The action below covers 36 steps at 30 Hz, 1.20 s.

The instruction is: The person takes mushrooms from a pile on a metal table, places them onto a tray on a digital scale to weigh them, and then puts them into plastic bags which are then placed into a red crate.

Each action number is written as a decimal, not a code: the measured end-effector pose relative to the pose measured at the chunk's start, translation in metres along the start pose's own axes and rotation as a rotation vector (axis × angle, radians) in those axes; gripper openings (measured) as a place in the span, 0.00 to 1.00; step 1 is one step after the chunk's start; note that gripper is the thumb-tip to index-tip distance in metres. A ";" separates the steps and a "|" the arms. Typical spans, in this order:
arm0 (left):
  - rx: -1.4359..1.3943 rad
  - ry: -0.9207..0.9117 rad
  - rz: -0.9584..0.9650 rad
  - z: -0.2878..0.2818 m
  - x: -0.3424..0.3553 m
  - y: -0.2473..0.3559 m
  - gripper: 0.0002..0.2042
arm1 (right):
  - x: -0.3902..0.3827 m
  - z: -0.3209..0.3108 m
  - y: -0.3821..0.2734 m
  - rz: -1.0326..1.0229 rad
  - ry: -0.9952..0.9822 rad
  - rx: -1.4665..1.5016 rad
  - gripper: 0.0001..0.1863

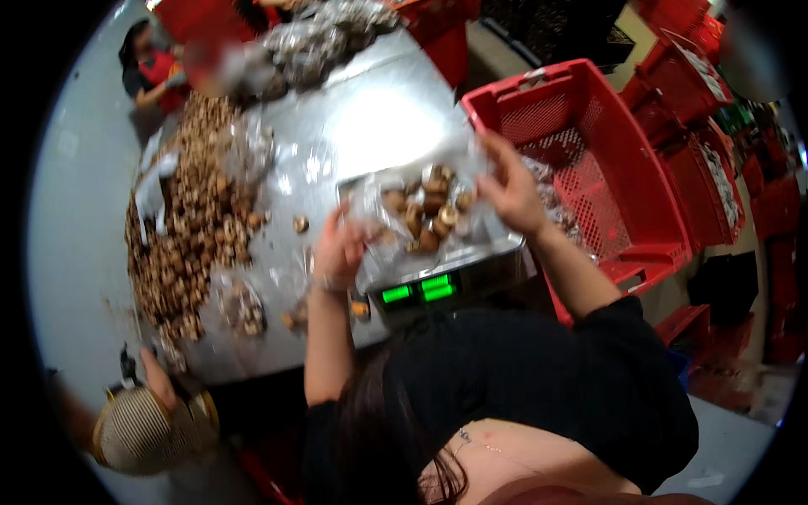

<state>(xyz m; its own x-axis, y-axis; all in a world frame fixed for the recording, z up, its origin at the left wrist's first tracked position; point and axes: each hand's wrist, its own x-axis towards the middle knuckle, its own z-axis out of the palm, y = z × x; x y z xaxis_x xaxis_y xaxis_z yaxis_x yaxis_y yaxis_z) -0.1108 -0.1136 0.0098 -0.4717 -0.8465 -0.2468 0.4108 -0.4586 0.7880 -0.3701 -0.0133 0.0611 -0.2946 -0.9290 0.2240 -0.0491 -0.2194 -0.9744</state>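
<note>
A clear plastic bag of brown mushrooms (431, 204) lies on the metal scale (396, 273), whose green displays are lit. My left hand (339, 250) is closed on the bag's left side, its fingers slightly blurred. At the bag's right edge, my right hand (512, 187) has its thumb and fingers at the clear film and appears to grip it. Left of the scale, a single mushroom (300, 224) rests on the steel table (290, 181). A big heap of mushrooms (194, 210) spreads along the table's left side.
A red crate (627, 160) with some bags in it stands right of the scale. Partly filled bags (240, 299) lie beside the heap. More bags (324, 42) are piled at the far end. Another person (151, 71) is at the far left, and a person in a striped top (139, 429) at the near left.
</note>
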 end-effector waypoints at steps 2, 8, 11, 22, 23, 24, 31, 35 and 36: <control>-0.179 0.021 0.021 0.015 0.006 0.033 0.25 | 0.023 0.009 -0.018 -0.135 0.011 0.049 0.28; 0.119 -0.058 0.556 0.044 -0.025 0.054 0.21 | 0.008 0.012 -0.035 -0.172 -0.009 0.088 0.27; 0.535 0.084 0.567 0.054 -0.027 0.020 0.25 | -0.005 0.010 -0.012 -0.061 0.000 0.115 0.26; 1.544 -0.042 0.671 0.055 -0.006 -0.040 0.18 | -0.036 -0.006 -0.007 0.074 0.079 0.173 0.23; 1.417 -0.011 0.701 0.047 -0.002 -0.036 0.14 | -0.034 -0.006 -0.007 0.050 0.099 0.152 0.23; 1.277 0.007 0.705 0.043 -0.001 -0.035 0.11 | -0.036 -0.010 -0.007 0.063 0.093 0.144 0.23; 0.827 0.120 0.589 0.020 -0.009 -0.024 0.06 | -0.035 -0.009 -0.005 0.050 0.100 0.148 0.24; 0.611 0.147 0.599 0.021 -0.027 -0.037 0.04 | -0.042 -0.004 -0.005 0.085 0.064 0.150 0.23; 0.590 0.178 0.579 0.016 -0.028 -0.034 0.05 | -0.037 -0.004 -0.004 0.094 0.054 0.151 0.23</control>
<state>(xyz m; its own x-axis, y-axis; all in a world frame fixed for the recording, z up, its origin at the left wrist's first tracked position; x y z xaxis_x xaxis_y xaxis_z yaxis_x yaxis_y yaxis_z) -0.1245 -0.0702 -0.0009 -0.1614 -0.9571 0.2405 0.0521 0.2351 0.9706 -0.3630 0.0236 0.0569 -0.3419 -0.9311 0.1269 0.1234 -0.1784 -0.9762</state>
